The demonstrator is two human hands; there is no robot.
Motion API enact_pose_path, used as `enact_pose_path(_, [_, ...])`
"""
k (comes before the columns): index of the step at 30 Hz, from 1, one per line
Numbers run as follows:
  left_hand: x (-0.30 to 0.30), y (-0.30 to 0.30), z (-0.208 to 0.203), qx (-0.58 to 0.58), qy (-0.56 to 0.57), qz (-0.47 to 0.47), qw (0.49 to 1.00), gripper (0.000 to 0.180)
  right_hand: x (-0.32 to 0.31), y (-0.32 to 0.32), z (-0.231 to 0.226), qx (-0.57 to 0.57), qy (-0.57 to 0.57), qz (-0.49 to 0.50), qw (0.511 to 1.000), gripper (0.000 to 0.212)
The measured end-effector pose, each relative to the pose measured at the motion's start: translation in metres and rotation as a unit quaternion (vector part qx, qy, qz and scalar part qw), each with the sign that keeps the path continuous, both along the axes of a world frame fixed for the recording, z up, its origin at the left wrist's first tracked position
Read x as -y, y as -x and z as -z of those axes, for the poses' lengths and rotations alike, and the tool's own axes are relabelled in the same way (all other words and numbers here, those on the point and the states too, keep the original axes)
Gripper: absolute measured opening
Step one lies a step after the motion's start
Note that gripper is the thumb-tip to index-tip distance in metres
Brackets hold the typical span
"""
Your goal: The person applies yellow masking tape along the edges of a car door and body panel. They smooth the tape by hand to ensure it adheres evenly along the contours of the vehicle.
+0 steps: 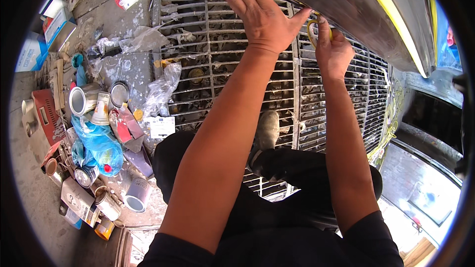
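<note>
A large dark, glossy curved panel [341, 0], which looks like part of a vehicle body, juts in from the upper right. A yellow tape strip [391, 7] runs along it. My left hand [264, 22] lies at the panel's lower edge, fingers stretched out and thumb reaching toward my right hand. Close beside it, my right hand [335, 54] is closed on a roll of yellow tape [311, 30], thumb up against the roll. Only part of the roll shows, just under the panel's edge.
Below is a metal floor grating [227, 69] littered with scraps; my shoe [267, 128] stands on it. Leftward lie open cans [138, 194], a blue plastic bag [101, 143], clear plastic film [163, 86] and boxes [58, 24]. Tangled yellow strips [391, 133] hang at the right.
</note>
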State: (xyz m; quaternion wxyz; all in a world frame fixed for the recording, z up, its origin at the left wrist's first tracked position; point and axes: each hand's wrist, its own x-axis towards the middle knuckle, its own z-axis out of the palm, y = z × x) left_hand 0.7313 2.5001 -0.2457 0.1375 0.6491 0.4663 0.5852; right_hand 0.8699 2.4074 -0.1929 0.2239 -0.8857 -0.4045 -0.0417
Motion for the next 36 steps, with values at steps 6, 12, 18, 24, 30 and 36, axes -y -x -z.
enact_pose_path(6, [0.013,-0.020,0.001,0.014,0.030,0.007,0.999,0.154,0.001,0.001,0.001,-0.030,-0.030,-0.014,0.999,0.071])
enact_pose_path(12, [0.007,-0.032,0.016,0.010,-0.001,0.021,1.000,0.163,0.007,0.002,0.000,-0.074,-0.057,-0.042,0.995,0.067])
enact_pose_path(18, [0.009,-0.037,0.018,-0.003,0.011,0.027,1.000,0.162,0.005,0.002,0.006,-0.139,-0.104,-0.043,0.984,0.060])
enact_pose_path(24, [0.011,-0.037,0.013,-0.011,0.029,0.034,0.999,0.161,-0.002,0.001,0.003,-0.280,-0.114,-0.008,0.953,0.049])
enact_pose_path(30, [0.012,-0.040,0.009,-0.012,0.052,0.041,0.998,0.159,-0.016,0.015,0.005,-0.430,-0.227,0.044,0.873,0.039])
enact_pose_path(36, [0.014,-0.039,0.006,-0.009,0.065,0.046,0.997,0.156,-0.025,0.017,0.011,-0.511,-0.272,0.132,0.804,0.031])
